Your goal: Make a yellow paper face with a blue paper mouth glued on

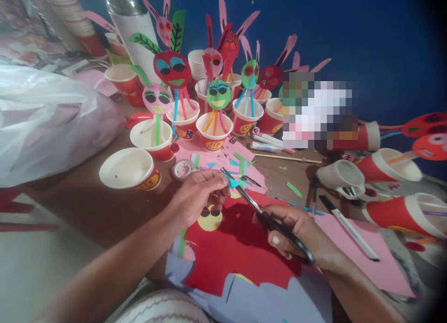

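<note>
While the left hand (pixel 200 195) is closed to a pinch, thumb against fingertips, it has hold of a small blue paper piece (pixel 234 183) by its near-left edge. The piece lies just off those fingertips, on the side facing the right hand (pixel 300 225), and is held above the far edge of the red paper sheet (pixel 240 234).

The right hand is curled around the dark handles of the scissors (pixel 267 220), above the right part of the red sheet; which fingers pass through the loops cannot be told. The scissors' long axis slants from the handles, at near right, up to the tips at far left, so the blades cross the blue piece close to the left fingertips. How wide the blades stand apart cannot be made out. The left fingertips are nearer to the blue piece than the right hand, which reaches it only by the length of the blades.

Below the left hand, on the left part of the red sheet, lies a yellow paper circle (pixel 210 222) with dark eye shapes. Lilac paper (pixel 300 297) shows along the red sheet's near side. To its right, a marker (pixel 352 234) lies on a pink sheet (pixel 370 260); beyond its far edge stands a paper cup (pixel 213 139) holding a green face (pixel 219 94).
</note>
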Motion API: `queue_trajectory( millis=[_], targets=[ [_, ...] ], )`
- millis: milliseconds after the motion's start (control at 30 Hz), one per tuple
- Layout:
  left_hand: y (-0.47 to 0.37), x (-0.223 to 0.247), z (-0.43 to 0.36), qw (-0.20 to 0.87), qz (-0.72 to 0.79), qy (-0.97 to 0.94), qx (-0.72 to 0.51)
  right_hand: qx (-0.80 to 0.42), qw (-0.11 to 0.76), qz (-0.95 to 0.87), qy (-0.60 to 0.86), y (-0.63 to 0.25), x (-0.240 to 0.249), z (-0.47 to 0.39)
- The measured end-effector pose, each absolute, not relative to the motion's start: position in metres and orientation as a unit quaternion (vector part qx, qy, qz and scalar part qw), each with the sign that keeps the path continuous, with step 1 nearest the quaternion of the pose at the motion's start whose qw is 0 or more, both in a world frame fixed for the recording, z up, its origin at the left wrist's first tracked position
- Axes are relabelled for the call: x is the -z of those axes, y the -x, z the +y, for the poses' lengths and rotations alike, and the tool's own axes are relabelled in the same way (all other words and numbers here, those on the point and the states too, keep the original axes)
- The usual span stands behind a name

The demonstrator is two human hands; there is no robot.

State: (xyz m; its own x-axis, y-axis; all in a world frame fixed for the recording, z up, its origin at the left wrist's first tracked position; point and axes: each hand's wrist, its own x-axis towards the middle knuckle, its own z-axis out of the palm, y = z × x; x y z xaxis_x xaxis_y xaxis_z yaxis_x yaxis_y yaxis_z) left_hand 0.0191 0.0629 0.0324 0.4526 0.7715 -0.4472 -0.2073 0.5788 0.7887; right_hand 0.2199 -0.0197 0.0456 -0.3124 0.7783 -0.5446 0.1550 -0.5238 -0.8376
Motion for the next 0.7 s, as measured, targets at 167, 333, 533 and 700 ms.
queue_trajectory(
  millis=[167,333,533,700],
  targets=[
    [-0.0194,-0.0337,0.0633,0.783,0.421,-0.333,-0.313,-0.680,0.222,-0.441,0.542,-0.2199,-0.0463,-0.0196],
    [-0.0196,-0.0346,0.0632,0.783,0.421,-0.332,-0.316,-0.675,0.226,-0.449,0.541,-0.2189,-0.0461,-0.0202],
    [-0.0213,-0.0345,0.0607,0.771,0.427,-0.340,-0.327,-0.662,0.241,-0.438,0.559,-0.2136,-0.0447,-0.0206],
    [-0.0218,-0.0316,0.0594,0.741,0.447,-0.361,-0.348,-0.645,0.279,-0.440,0.559,-0.2152,-0.0403,-0.0186]
  ],
)
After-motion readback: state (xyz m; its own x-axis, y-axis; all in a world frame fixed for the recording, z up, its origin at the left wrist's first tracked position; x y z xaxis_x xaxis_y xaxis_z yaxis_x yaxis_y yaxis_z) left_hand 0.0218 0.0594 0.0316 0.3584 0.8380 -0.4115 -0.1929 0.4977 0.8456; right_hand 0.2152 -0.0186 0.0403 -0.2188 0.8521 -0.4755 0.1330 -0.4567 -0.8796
